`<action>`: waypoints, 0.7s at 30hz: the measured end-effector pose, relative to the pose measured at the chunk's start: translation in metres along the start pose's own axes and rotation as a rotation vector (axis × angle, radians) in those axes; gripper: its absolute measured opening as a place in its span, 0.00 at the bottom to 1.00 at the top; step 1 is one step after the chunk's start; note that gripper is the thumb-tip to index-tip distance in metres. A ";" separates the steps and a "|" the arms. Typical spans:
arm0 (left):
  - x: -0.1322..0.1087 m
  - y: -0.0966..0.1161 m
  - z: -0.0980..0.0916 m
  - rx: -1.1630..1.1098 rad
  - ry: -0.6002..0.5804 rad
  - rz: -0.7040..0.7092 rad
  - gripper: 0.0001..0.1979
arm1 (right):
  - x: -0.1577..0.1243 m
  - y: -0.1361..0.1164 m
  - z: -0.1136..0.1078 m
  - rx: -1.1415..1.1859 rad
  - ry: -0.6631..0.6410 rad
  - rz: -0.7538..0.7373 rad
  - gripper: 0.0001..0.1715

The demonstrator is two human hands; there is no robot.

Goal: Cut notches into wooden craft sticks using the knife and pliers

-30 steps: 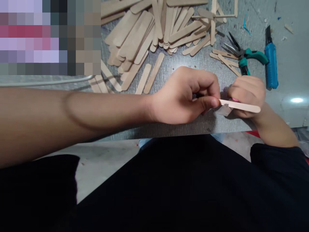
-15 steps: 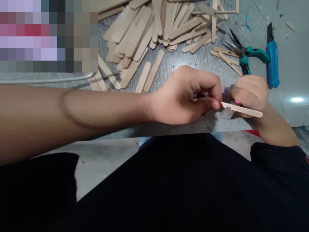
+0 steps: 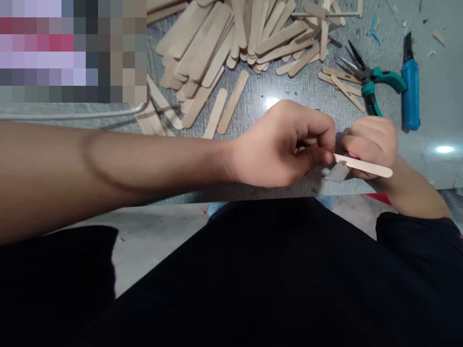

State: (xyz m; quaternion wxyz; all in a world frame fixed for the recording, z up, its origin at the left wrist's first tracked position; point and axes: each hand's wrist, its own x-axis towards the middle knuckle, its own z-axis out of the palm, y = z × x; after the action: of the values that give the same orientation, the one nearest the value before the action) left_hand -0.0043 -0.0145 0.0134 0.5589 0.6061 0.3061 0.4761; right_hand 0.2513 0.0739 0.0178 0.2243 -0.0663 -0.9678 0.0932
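My left hand (image 3: 285, 144) pinches one end of a wooden craft stick (image 3: 372, 168) between thumb and fingertips. The stick points right, above the table's near edge, and has a small notch in its upper side. My right hand (image 3: 374, 142) is closed in a fist just behind the stick. From that fist a flat grey blade (image 3: 337, 172) reaches out toward the left and crosses the stick at the notch. A bit of pink shows by the right fingers; the rest of the knife's handle is hidden in the hand.
A large pile of craft sticks (image 3: 206, 43) covers the back left. Pliers (image 3: 371, 79) with green handles lie open beyond my right hand, beside a blue box cutter (image 3: 410, 94) with its blade out. A joined stick frame (image 3: 324, 29) stands behind.
The blade has shifted slightly left and down against the stick, and my right hand has moved a little left. My left hand still grips the stick; the view has shifted slightly.
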 end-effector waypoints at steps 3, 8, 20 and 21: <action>0.001 0.000 0.001 -0.048 0.012 -0.038 0.15 | 0.003 -0.003 0.003 -0.050 0.028 0.014 0.29; 0.002 0.002 0.003 -0.140 0.047 -0.104 0.15 | 0.009 -0.008 0.005 0.032 0.109 -0.005 0.19; 0.007 -0.007 -0.004 -0.687 0.083 -0.165 0.18 | 0.004 0.010 0.007 0.103 0.230 0.254 0.22; 0.008 -0.006 -0.004 -0.741 0.095 -0.205 0.18 | 0.004 0.009 0.008 0.144 0.234 0.295 0.24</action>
State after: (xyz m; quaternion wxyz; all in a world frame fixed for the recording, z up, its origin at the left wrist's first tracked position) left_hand -0.0044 -0.0044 0.0088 0.7698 0.3068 0.1979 0.5235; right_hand 0.2449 0.0824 0.0105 0.3231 -0.2015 -0.9059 0.1855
